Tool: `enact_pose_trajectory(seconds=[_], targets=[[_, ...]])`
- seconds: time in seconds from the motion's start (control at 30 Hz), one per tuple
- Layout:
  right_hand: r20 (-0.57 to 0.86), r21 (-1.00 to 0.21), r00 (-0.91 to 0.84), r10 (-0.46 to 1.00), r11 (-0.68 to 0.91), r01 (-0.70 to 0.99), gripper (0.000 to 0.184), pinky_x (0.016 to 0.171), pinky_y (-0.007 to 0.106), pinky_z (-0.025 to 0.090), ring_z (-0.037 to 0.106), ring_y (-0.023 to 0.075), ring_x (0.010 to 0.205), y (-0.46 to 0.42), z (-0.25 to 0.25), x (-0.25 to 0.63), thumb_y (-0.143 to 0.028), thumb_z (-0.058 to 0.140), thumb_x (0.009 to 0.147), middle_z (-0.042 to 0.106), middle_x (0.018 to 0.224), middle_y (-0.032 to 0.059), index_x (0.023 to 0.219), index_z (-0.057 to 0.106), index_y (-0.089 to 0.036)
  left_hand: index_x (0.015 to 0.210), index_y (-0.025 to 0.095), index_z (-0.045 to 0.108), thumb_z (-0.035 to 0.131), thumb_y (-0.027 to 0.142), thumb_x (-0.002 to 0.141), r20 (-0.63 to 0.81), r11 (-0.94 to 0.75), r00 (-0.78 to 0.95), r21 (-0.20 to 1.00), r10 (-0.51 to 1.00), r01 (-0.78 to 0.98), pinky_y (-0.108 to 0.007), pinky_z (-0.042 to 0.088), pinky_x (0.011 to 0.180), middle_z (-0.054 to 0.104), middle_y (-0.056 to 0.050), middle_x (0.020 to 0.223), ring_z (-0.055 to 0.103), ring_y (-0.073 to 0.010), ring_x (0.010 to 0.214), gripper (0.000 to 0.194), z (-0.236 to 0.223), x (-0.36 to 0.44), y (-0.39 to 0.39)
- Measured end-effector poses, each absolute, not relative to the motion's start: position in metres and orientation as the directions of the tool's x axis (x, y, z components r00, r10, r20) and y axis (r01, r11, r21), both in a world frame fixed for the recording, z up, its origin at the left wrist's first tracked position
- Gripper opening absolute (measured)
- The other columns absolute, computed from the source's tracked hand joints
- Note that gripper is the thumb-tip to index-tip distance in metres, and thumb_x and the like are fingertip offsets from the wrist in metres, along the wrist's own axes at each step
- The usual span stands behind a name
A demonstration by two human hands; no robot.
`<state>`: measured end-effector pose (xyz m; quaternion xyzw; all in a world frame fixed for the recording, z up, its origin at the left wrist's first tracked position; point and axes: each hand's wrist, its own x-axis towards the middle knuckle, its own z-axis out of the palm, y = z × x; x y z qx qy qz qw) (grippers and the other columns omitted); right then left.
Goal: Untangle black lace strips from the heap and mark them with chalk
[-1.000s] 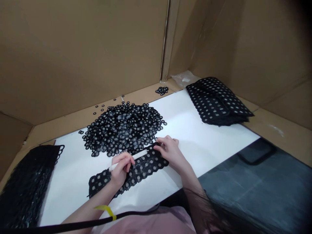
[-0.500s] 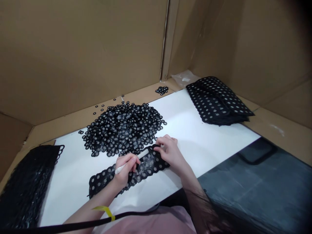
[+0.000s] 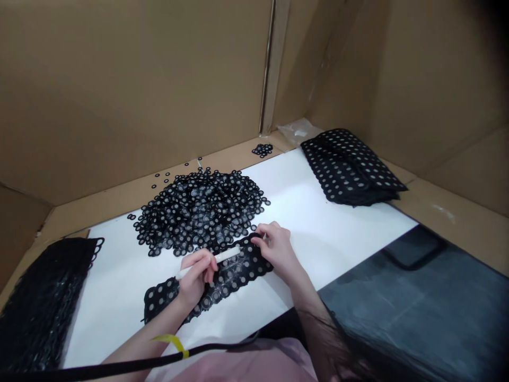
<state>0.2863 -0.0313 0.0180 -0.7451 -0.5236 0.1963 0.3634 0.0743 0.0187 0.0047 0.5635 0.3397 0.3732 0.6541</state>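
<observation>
A black strip of joined rings with pale round centres [image 3: 238, 276] lies slantwise on the white board [image 3: 318, 233]. My left hand [image 3: 196, 273] is closed around a slim white pen-like tool [image 3: 228, 254], whose tip points right over the strip's far edge. At the strip's upper right corner, my right hand [image 3: 276, 246] pinches the edge between thumb and fingers. Whether a loose ring is also between those fingertips is hidden. Just beyond both hands rises a heap of loose black rings with pale centres [image 3: 202, 207], touching or nearly touching the strip.
Black dotted sheets [image 3: 352, 167] are piled at the back right, beside a clear plastic bag [image 3: 300, 130]. A stack of black ring-edged pieces [image 3: 47, 297] lies at the left. Several rings [image 3: 262, 150] sit near the cardboard wall [image 3: 139, 95]. A black cable [image 3: 139, 366] crosses the front.
My left hand slid the white tool a little rightward along the strip, then drew it back left. My right hand stays at the corner. The view has shifted slightly.
</observation>
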Motion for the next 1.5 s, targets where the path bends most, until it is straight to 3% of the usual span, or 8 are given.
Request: enact_pose_trajectory(seconds=[0.37,0.73,0.93,1.1,1.2,1.33,1.5], targets=[[0.076,-0.786,0.35,0.934,-0.16,0.597,0.013,0.069,0.031,0.033,0.051,0.0201,0.079,-0.032,0.023,0.287,-0.018,0.056,0.075,0.059,0.07,0.0016,0.063,0.052,-0.02,0.06,0.012,0.061,0.052,0.035,0.083,-0.039,0.034,0.544,0.999,0.838,0.019,-0.022,0.02,0.041,0.044,0.002,0.038,0.038,-0.0069,0.036,0.034,0.006,0.075,0.019],[0.086,-0.794,0.356,0.931,-0.151,0.588,0.012,0.07,0.032,0.033,0.05,0.0202,0.077,-0.032,0.021,0.288,-0.019,0.057,0.074,0.06,0.07,0.0016,0.063,0.053,-0.021,0.058,0.012,0.061,0.052,0.034,0.082,-0.038,0.044,0.532,0.999,0.846,0.001,-0.022,0.019,0.04,0.043,0.002,0.037,0.036,-0.0067,0.036,0.033,0.005,0.074,0.019],[0.125,-0.786,0.308,0.943,-0.095,0.61,0.011,0.078,0.036,0.031,0.05,0.0191,0.08,-0.034,0.023,0.286,-0.014,0.056,0.073,0.06,0.07,0.0001,0.064,0.053,-0.02,0.066,0.012,0.061,0.05,0.036,0.086,-0.098,0.078,0.645,0.995,0.758,0.06,-0.021,0.03,0.042,0.053,0.0,0.046,0.046,-0.0092,0.041,0.033,0.01,0.08,0.019],[0.218,-0.749,0.26,0.941,-0.009,0.662,0.013,0.084,0.039,0.026,0.051,0.0188,0.083,-0.032,0.027,0.282,-0.01,0.053,0.074,0.061,0.071,-0.0009,0.065,0.053,-0.02,0.066,0.012,0.061,0.049,0.035,0.087,-0.058,-0.017,0.703,0.995,0.709,0.1,-0.023,0.042,0.057,0.061,-0.004,0.059,0.054,-0.0121,0.056,0.034,0.021,0.088,0.017],[0.21,-0.769,0.325,0.922,-0.049,0.638,0.01,0.081,0.037,0.029,0.051,0.0188,0.082,-0.03,0.024,0.285,-0.014,0.056,0.073,0.062,0.071,-0.0007,0.066,0.053,-0.02,0.064,0.012,0.061,0.05,0.034,0.086,-0.023,0.021,0.657,1.0,0.754,0.01,-0.022,0.038,0.05,0.059,-0.003,0.054,0.051,-0.011,0.05,0.033,0.017,0.084,0.018],[0.186,-0.795,0.377,0.907,-0.086,0.601,0.011,0.073,0.033,0.035,0.052,0.0196,0.079,-0.029,0.02,0.289,-0.017,0.058,0.072,0.06,0.069,0.0004,0.064,0.053,-0.021,0.058,0.012,0.059,0.053,0.034,0.081,-0.025,0.11,0.568,0.987,0.823,-0.116,-0.021,0.024,0.039,0.051,-0.001,0.045,0.042,-0.0082,0.037,0.032,0.008,0.076,0.02],[0.177,-0.808,0.364,0.914,-0.077,0.584,0.012,0.068,0.03,0.037,0.052,0.0192,0.076,-0.03,0.02,0.289,-0.018,0.057,0.073,0.058,0.066,0.0011,0.062,0.052,-0.021,0.057,0.011,0.061,0.053,0.033,0.08,-0.033,0.075,0.626,0.996,0.779,-0.04,-0.022,0.021,0.04,0.047,0.0,0.04,0.041,-0.0082,0.036,0.033,0.005,0.073,0.021]])
